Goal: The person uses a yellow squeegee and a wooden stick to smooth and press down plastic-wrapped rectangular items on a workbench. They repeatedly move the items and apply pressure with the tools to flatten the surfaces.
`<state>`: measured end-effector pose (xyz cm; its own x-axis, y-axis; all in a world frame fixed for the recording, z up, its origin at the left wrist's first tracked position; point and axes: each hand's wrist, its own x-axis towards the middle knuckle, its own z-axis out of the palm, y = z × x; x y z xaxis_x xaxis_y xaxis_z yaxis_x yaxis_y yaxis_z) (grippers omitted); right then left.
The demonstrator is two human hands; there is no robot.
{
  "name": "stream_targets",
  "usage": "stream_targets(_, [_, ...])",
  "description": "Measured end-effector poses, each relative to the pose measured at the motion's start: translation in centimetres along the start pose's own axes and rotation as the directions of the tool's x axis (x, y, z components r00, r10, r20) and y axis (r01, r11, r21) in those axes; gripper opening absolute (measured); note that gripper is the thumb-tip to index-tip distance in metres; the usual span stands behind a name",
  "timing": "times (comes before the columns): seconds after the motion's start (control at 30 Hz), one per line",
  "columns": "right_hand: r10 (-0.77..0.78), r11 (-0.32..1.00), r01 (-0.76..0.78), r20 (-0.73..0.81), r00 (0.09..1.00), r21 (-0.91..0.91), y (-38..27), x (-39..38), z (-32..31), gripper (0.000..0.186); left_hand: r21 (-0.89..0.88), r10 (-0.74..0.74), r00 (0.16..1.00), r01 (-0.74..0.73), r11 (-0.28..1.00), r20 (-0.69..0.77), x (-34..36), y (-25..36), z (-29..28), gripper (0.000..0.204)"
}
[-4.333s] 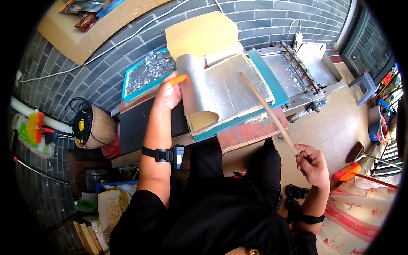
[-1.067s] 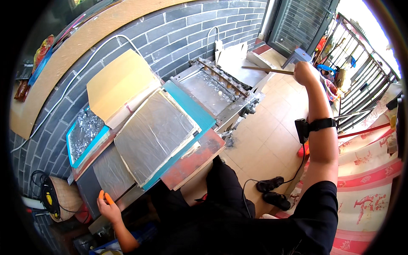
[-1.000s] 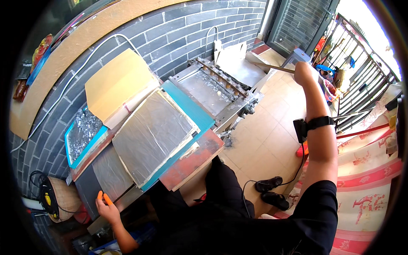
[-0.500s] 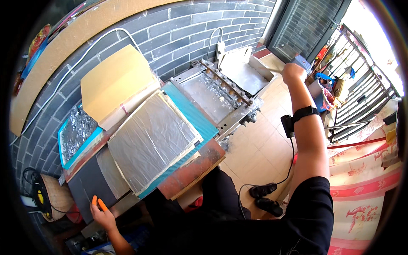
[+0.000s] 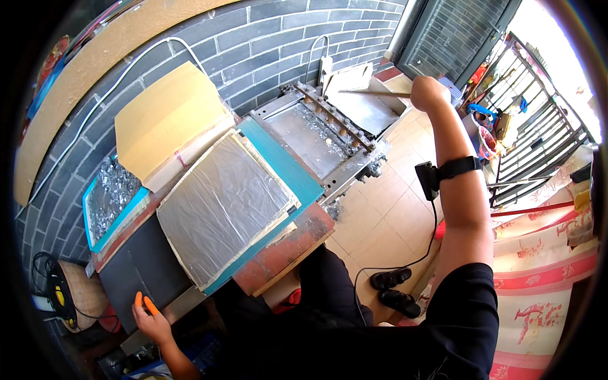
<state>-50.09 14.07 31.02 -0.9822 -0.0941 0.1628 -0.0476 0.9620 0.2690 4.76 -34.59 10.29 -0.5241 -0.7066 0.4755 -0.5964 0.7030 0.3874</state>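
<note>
My left hand [image 5: 152,320], with orange coverings on two fingertips, rests near the front edge of the dark board [image 5: 136,272], fingers apart and empty. My right hand [image 5: 430,95] is stretched out to the far right, closed on a thin wooden stick [image 5: 373,93], which lies across the metal tray [image 5: 370,113] at the roller machine's far end. A wrinkled silvery sheet [image 5: 225,206] lies on a paper stack over a teal mat [image 5: 278,164]. Behind it a tan card [image 5: 158,120] lies beside a blue-rimmed tray of silvery flakes [image 5: 111,199].
The metal roller machine [image 5: 304,136] stands against the brick wall. A reddish board [image 5: 285,250] juts out at the front. At right are a railing [image 5: 525,126], buckets [image 5: 475,136], a patterned cloth [image 5: 532,285], black sandals [image 5: 396,297] and a cable. A cable reel [image 5: 63,294] sits at left.
My left hand has let go of the curled silvery sheet seen earliest and moved down-left. My right hand has carried the stick up and right. The view has swung rightward.
</note>
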Motion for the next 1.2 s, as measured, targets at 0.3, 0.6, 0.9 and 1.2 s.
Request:
stream_targets(0.3, [-0.096, 0.994, 0.095, 0.030, 0.995, 0.048, 1.5, -0.3, 2.6, 0.021, 0.018, 0.058, 0.997, -0.057, 0.998, -0.057, -0.1, 0.1, 0.0, 0.026])
stream_targets(0.6, [0.074, 0.994, -0.071, -0.028, 0.997, 0.087, 0.6, -1.2, 2.5, 0.022, -0.036, 0.001, 1.000, -0.002, 0.999, -0.026, -0.2, -0.4, 0.1, 0.027])
stream_targets(0.9, [0.004, 0.931, 0.036, -0.109, 0.994, 0.364, 2.3, -3.8, 4.2, 0.020, -0.043, 0.017, 0.997, -0.020, 0.999, -0.077, -0.2, 0.5, 0.2, 0.026])
stream_targets(1.2, [-0.262, 0.032, -0.122, 0.126, 0.957, 0.992, -5.7, -25.0, 3.0, 0.010, -0.335, -0.039, 0.996, 0.008, 0.942, -0.085, 2.0, 3.6, -0.8, 0.025])
